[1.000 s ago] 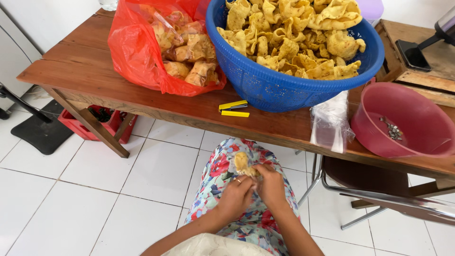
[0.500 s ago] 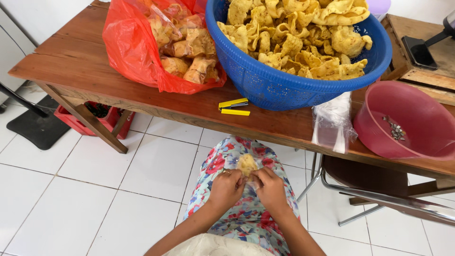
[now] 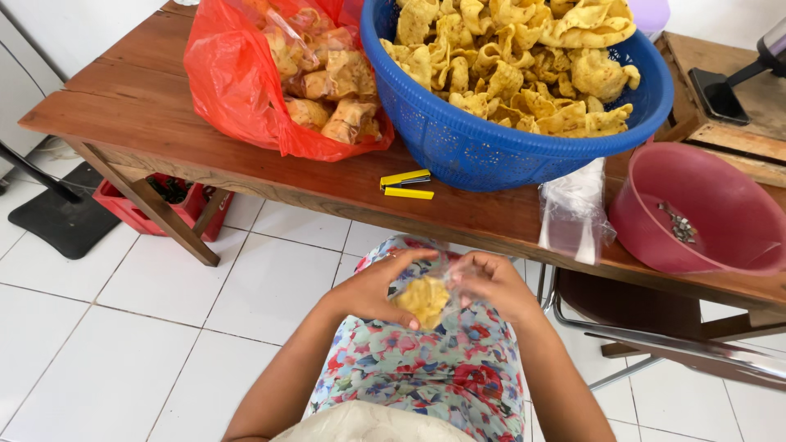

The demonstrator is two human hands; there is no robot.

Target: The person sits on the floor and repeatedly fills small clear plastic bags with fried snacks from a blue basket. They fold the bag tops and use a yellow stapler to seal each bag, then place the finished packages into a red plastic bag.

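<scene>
Over my lap in flowered cloth, both hands hold a small clear plastic bag of yellow crackers [image 3: 424, 296]. My left hand [image 3: 378, 286] cups its left side and bottom. My right hand [image 3: 491, 282] pinches the bag's upper right edge. In front of me on the wooden table [image 3: 147, 115] stands a large blue basket [image 3: 483, 147] heaped with yellow crackers [image 3: 516, 57]. A yellow stapler [image 3: 406, 183] lies on the table's near edge, just beyond my hands.
A red plastic bag [image 3: 237, 82] of packed crackers lies left of the basket. A stack of clear bags [image 3: 573, 213] hangs over the table edge beside a pink basin [image 3: 720, 221]. A red crate [image 3: 155, 205] sits under the table; a metal chair frame [image 3: 655, 344] stands at right.
The view has tilted slightly and my hands sit lower over my lap. The fingers have shifted around the small bag, still held between both hands.
</scene>
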